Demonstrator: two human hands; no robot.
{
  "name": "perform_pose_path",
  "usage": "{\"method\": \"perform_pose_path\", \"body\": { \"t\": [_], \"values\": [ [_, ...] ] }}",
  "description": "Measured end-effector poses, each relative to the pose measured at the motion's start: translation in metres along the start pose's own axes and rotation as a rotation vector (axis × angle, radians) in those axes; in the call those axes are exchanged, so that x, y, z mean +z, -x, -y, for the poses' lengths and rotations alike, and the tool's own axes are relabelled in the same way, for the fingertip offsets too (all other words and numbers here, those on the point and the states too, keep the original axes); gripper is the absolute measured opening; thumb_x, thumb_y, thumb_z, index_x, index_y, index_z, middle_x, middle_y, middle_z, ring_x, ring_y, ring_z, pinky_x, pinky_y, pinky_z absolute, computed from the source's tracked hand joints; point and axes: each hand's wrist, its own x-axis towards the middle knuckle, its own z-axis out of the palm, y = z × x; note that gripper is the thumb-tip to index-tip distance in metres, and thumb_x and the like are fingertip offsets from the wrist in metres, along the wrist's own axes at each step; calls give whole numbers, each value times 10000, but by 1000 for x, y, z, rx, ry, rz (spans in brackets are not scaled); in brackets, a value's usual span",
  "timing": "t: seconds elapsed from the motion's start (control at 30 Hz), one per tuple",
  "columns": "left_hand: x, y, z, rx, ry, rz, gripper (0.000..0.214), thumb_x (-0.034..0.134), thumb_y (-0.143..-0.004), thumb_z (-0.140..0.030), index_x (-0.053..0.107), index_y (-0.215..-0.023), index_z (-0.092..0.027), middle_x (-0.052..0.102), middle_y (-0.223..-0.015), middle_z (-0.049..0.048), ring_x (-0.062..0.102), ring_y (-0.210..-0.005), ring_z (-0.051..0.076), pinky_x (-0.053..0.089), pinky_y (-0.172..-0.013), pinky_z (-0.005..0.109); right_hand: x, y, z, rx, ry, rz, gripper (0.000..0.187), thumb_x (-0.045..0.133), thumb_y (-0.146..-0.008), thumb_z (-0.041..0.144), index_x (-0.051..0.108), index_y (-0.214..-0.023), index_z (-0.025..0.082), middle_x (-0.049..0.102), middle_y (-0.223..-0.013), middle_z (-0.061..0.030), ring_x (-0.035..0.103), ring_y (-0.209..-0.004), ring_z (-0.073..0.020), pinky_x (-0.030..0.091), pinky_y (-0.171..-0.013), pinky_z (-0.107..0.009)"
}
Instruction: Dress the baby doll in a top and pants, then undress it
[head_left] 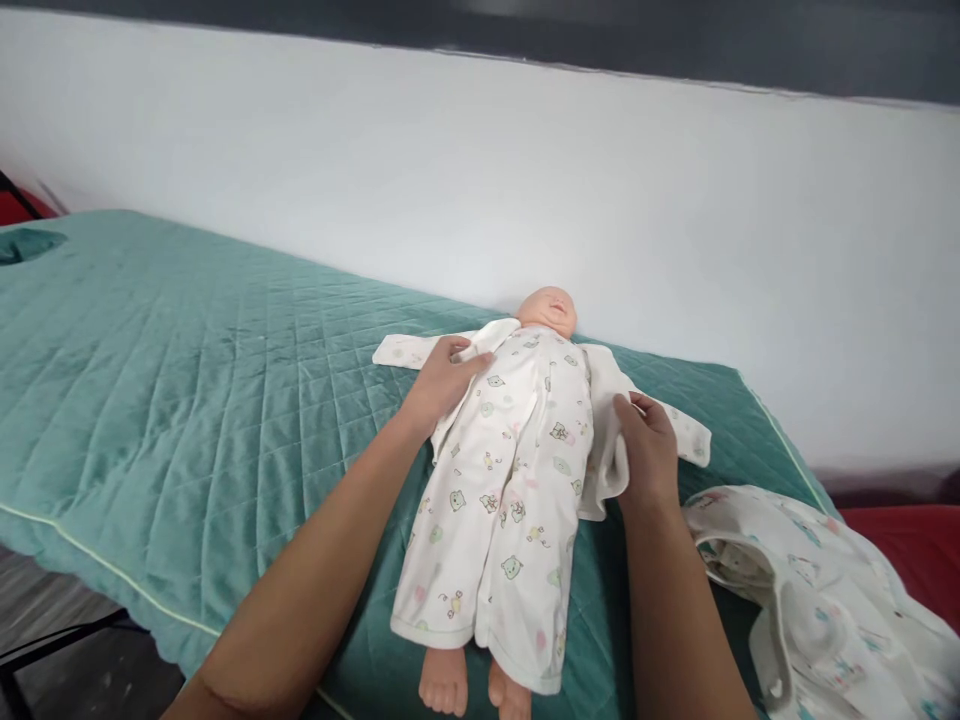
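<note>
A baby doll (550, 310) lies on its back, feet toward me. White printed baby trousers (495, 500) cover it from the chest down to the ankles, and both bare feet stick out below. Under it a white baby jacket (607, 375) is spread open, sleeves stretched out to either side. My left hand (442, 380) is closed on the jacket's front at the left, beside the doll's chest; its fingertips are partly hidden in the cloth. At the right, my right hand (646, 445) grips the other front panel, which folds over near the thumb.
A green quilted cover (187, 400) spreads over the bed and reaches a white wall (315, 150) behind. At the lower right lies a bunched white printed garment (832, 600). Something red (907, 550) shows past the cover's right edge.
</note>
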Motion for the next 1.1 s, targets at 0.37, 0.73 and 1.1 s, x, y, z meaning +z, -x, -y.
{"method": "perform_pose_path", "body": {
  "t": [0.37, 0.73, 1.1],
  "values": [
    [-15, -27, 19, 299, -408, -110, 182, 522, -868, -166, 639, -999, -213, 707, -1118, 44, 619, -1112, 225, 460, -994, 338, -16, -23, -7, -174, 533, -38, 377, 657, -751, 435, 707, -1032, 187, 716, -885, -36, 606, -749, -201, 482, -663, -313],
    [-10, -19, 14, 506, -1021, -283, 380, 466, -917, -104, 608, -1257, -194, 564, -1370, 150, 492, -1280, 337, 435, -1030, 480, -22, -16, -1, -635, 945, -231, 383, 534, -792, 258, 663, -1138, 155, 598, -1265, -173, 525, -1234, -334, 411, -1083, -529],
    [6, -46, 29, 721, -1045, 15, 407, 391, -1012, -227, 558, -1377, -285, 593, -1406, 78, 523, -1257, 271, 323, -1139, 487, 15, -32, -13, -694, 1083, 194, 528, 348, -896, 133, 537, -1388, 166, 602, -1413, -130, 503, -1350, -264, 393, -1145, -488]
  ]
}}
